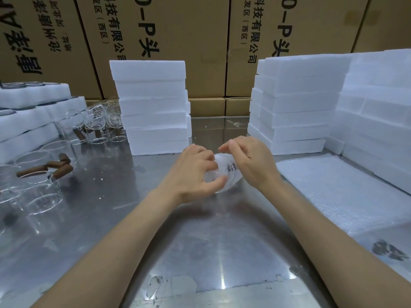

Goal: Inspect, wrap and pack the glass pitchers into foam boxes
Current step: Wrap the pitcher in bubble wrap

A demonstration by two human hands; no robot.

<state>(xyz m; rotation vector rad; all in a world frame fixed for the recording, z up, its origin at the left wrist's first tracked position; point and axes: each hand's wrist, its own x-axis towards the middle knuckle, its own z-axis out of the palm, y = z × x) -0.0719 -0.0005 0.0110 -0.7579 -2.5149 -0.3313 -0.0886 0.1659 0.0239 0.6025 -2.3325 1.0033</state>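
A metal table [200,241] fills the lower view, its scuffed surface reflecting light, with small white crumbs scattered at about 9 o'clock and patches of peeling film near 6 o'clock. Large cardboard cartons [178,41] stand in a row along the far edge from 10 o'clock to 2 o'clock, printed with black characters; the leftmost carton's print [24,36] reads upside down. Two smaller cardboard boxes [224,106] sit side by side at 12 o'clock, below the big cartons and just behind the table's rear edge. A dark smudge [388,251] marks the surface at 4 o'clock.
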